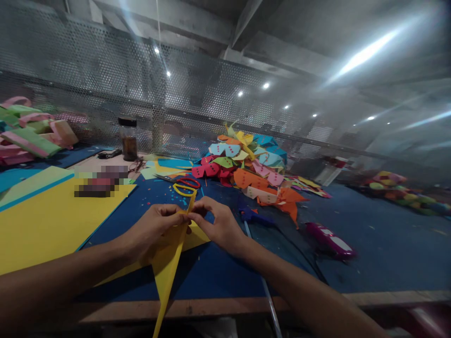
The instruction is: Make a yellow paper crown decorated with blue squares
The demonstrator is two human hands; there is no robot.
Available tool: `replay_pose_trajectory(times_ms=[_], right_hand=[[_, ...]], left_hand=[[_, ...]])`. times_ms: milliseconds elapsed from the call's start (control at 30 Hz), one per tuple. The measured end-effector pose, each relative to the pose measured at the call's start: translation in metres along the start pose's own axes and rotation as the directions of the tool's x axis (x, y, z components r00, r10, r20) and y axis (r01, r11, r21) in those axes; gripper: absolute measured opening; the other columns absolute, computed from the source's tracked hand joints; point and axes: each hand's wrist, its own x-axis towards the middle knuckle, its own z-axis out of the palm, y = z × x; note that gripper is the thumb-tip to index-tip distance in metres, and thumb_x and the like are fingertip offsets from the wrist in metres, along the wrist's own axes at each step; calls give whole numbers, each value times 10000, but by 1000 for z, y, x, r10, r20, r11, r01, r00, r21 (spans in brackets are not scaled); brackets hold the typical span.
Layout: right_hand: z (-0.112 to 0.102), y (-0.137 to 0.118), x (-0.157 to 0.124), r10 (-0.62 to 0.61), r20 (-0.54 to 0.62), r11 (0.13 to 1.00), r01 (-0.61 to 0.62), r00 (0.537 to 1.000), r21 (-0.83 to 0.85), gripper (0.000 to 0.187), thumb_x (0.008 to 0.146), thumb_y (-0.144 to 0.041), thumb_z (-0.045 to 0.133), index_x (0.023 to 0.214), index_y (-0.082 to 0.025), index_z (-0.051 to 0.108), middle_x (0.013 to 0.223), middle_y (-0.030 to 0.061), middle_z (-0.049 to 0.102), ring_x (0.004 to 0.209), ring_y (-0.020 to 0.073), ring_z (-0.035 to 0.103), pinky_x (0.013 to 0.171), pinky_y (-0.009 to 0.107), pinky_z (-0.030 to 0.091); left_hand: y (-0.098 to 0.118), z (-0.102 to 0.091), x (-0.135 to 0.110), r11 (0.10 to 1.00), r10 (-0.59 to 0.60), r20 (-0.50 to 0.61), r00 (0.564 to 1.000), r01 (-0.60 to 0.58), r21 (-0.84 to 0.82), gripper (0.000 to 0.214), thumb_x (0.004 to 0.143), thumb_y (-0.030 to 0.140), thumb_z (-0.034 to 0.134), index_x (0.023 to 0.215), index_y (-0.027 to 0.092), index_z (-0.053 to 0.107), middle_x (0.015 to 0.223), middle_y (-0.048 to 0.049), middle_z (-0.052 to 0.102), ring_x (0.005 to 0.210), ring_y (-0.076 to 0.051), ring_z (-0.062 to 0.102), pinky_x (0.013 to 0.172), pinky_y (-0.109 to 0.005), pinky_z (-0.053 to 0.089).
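A folded piece of yellow paper [171, 267] hangs between my hands, its narrow upper end pinched and its long tip reaching past the table's front edge. My left hand [160, 223] grips it from the left, thumb and fingers pressed together. From the other side my right hand [218, 223] pinches the same fold, its fingertips close to those of the left. Just beyond the fingers lie scissors with red and yellow handles [186, 187]. To the right of my right hand rests a blue glue gun [255, 215] with a cord.
Large yellow sheets [42, 216] cover the left side. Folded paper shapes in many colours [253, 164] are piled behind my hands. A purple device [331, 241] lies at the right. A dark-lidded jar [128, 141] stands near the perforated metal screen [197, 94].
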Motion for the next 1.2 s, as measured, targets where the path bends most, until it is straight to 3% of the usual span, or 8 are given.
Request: replay_pose_trajectory(times_ms=[200,333,700,1000,1100,1200], right_hand=[[-3,3,-3,-141,30,986,143,989,-81,95,1030,-273,609,1005,-227,688,981,54,741,891,191,681,839,311,540],[-6,2,-4,-204,69,966,212,977,-150,182,1078,-317,553,1065,-223,708,985,75,758,911,206,697,864,334,540],[-7,4,-3,-241,76,939,253,967,-232,194,1078,-290,552,1107,-236,736,977,80,766,916,216,698,886,354,543],[-8,6,-3,-298,78,899,308,951,-312,235,1093,-311,538,1128,-231,757,948,79,775,895,215,700,832,346,536],[-6,6,-3,-261,68,932,269,963,-243,223,1086,-329,563,1111,-222,756,956,77,776,904,213,703,845,346,533],[-2,2,-3,-125,42,987,128,991,-97,202,1062,-378,607,1054,-226,740,978,57,772,905,199,711,844,327,543]], left_hand=[[4,1,-3,997,-22,15,1000,23,-70,358,573,481,903,664,184,726,679,-38,749,614,-167,617,586,-257,383],[7,1,-3,997,-20,10,1000,20,-72,374,560,497,901,697,182,753,702,-37,755,649,-169,610,596,-249,365],[12,-4,-6,999,-19,-12,1000,19,-46,320,609,485,791,721,192,727,758,-32,715,728,-202,608,639,-270,414],[12,-4,-2,1000,-26,-23,999,26,-15,432,486,483,939,707,168,740,630,23,612,594,-128,492,577,-244,309],[10,-5,0,1000,-12,-25,1000,11,-15,464,488,529,936,704,166,743,629,20,617,590,-125,487,579,-244,305],[9,-6,0,1000,-5,-4,1000,5,10,458,500,524,941,692,165,732,615,29,595,582,-116,467,571,-243,286]])
